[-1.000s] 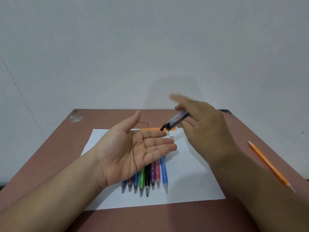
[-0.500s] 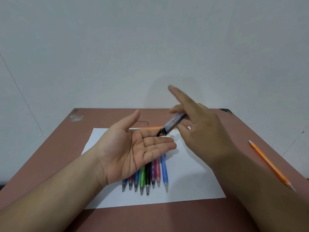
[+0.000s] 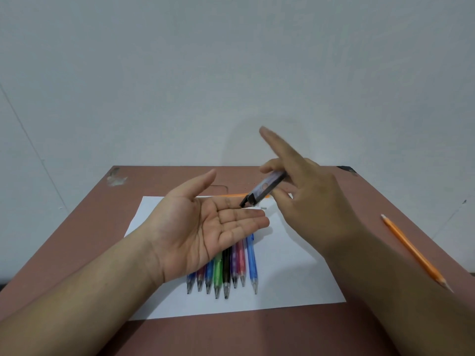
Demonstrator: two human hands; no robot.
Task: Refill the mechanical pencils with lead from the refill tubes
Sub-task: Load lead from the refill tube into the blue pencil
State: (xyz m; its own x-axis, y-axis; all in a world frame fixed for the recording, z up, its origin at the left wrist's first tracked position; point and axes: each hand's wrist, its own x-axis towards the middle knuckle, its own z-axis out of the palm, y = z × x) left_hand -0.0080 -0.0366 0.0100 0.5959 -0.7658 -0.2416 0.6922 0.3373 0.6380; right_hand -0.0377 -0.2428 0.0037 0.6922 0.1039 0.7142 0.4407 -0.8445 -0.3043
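A person's left hand [image 3: 205,227] lies palm-up and flat, fingers straight and holding nothing, above a white sheet of paper [image 3: 295,273] spread across the middle of a reddish-brown table [image 3: 77,242]. The right hand [image 3: 311,201] grasps a small clear-and-black lead refill tube [image 3: 264,190] between thumb and lower fingers, its index finger raised and blurred; the tube tilts down with its black open end just above the left hand's fingertips. Whether any lead has fallen onto the palm cannot be told. Under the left hand, a row of eight translucent plastic mechanical pencils [image 3: 226,276] in blue, red, green, black, purple and pink lies side by side on the paper, tips pointing toward the table's near edge. A tiny white piece [image 3: 263,207] rests on the paper just beyond the left fingertips. An orange wooden pencil [image 3: 411,249] lies on the bare table near the right edge, well apart from the paper. Another orange stick [image 3: 236,194] shows at the paper's far edge, mostly hidden behind the hands.
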